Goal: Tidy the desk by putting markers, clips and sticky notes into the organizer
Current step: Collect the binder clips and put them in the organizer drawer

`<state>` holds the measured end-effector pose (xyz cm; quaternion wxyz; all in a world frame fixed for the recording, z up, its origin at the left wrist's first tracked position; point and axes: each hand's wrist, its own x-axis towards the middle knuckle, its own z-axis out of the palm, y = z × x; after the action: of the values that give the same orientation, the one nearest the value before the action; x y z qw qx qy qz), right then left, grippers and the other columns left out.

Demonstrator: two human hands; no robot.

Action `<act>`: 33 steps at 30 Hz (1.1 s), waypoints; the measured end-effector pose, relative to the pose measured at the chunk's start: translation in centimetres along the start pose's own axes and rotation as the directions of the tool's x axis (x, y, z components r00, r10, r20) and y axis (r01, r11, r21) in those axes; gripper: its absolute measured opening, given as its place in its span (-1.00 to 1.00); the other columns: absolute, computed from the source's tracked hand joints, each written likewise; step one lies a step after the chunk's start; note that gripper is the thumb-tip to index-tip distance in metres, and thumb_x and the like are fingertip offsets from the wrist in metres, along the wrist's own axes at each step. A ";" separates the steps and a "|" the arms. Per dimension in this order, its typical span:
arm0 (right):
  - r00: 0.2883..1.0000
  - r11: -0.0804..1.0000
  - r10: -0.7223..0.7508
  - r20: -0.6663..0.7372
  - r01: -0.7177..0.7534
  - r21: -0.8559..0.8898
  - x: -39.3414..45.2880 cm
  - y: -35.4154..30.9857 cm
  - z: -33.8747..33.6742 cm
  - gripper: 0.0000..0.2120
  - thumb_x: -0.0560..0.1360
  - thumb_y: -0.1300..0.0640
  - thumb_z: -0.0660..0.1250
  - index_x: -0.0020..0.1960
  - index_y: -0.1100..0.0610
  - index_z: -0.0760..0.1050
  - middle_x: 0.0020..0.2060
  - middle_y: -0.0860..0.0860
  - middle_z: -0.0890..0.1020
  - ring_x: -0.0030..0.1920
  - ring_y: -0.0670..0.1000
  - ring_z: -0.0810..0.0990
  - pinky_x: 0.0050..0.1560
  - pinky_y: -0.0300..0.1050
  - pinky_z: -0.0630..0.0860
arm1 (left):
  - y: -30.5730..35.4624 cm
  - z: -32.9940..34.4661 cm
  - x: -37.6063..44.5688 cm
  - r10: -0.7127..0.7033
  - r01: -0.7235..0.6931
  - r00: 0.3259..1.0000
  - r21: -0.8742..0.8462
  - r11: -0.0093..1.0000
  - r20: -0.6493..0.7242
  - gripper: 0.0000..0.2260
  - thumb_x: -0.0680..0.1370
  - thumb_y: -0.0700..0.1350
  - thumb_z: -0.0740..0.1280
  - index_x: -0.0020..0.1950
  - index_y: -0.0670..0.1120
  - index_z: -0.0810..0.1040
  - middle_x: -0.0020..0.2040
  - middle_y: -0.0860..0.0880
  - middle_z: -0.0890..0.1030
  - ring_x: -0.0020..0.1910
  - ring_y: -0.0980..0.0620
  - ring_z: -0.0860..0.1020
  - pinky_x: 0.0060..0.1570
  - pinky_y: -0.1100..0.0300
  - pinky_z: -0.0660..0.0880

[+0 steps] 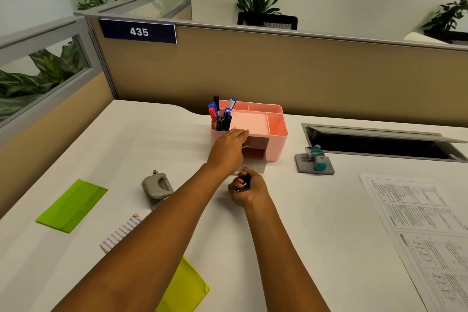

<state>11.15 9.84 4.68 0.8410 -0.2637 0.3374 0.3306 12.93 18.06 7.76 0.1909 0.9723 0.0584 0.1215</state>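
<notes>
1. The pink organizer (277,132) stands at the back of the white desk (316,223), close to the beige partition (278,68).
2. Its left compartment holds a bunch of markers (220,115), upright or slightly leaning, with black, blue and red caps.
3. The person's left hand (229,148) reaches forward with fingers extended, the fingertips resting on the organizer's front top edge, just right of the markers; it grasps nothing.
4. The right hand (249,191) is curled into a fist just in front of the organizer, clenched around small black binder clips (245,182) with silver wire handles showing.
5. A small clear drawer (253,166) juts out from the opening at the organizer's base, between the two hands.
6. A grey hole punch (157,189) sits left of the arms, well apart from the organizer.
7. A green folder (72,206) lies far left; a yellow folder (184,286) lies near the front edge, partly under the left forearm.
8. A teal stamp (315,158) rests on a grey pad right of the organizer, and printed sheets (425,230) lie further right.
</notes>
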 end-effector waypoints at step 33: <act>0.989 0.989 -0.148 -0.009 0.148 0.027 -1.6 -5.0 5.9 -0.60 0.55 0.16 0.18 0.39 0.11 0.28 0.30 0.18 0.45 0.32 0.22 0.39 0.38 0.10 0.35 | -0.8 -0.5 0.2 -0.004 0.011 0.997 -0.080 0.997 0.079 -0.47 0.54 -0.31 0.25 0.48 -0.05 0.21 0.50 -0.04 0.25 0.47 -0.09 0.25 0.43 0.03 0.21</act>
<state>16.26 9.92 10.75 0.8657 -0.2774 0.3242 0.2617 12.93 19.02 7.96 0.2322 0.9677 0.0496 0.0847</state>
